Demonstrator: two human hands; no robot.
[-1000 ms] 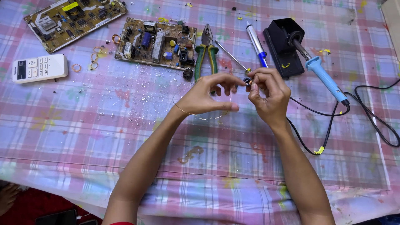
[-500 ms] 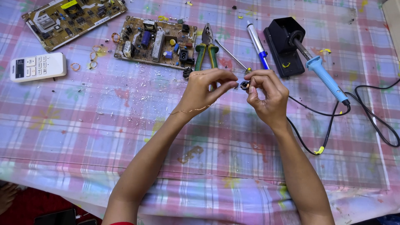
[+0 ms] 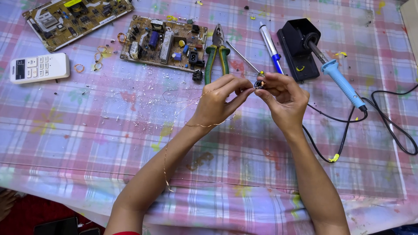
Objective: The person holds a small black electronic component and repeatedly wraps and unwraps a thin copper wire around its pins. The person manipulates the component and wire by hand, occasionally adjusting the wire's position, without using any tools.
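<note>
Just below the green-handled pliers (image 3: 216, 54), my two hands meet over the plaid tablecloth (image 3: 87, 130). My left hand (image 3: 220, 102) has thumb and forefinger pressed together on a thin copper wire (image 3: 191, 125), which runs from the pinch, loops under my wrist and trails down along my forearm towards the table's near edge. My right hand (image 3: 282, 99) pinches a small dark component (image 3: 259, 84) between thumb and fingertips (too small for me to say what it is), and the wire's upper end meets it there; the other fingers of both hands are curled loosely.

Left of the pliers, and just beside them, lies a brown circuit board (image 3: 163, 42) crowded with parts, with a second, larger board (image 3: 78, 19) further left and up. Well to the left of the pliers sits a white remote control (image 3: 39, 68), with a few small copper coils (image 3: 98, 56) between it and the nearer board. Right of the pliers lie a slim metal rod (image 3: 243, 57) and a blue-and-white pen-shaped tool (image 3: 271, 45). Beyond those, a blue-handled soldering iron (image 3: 342, 82) rests in its black stand (image 3: 298, 48), its black cord (image 3: 383, 126) curling across the cloth to my right.
</note>
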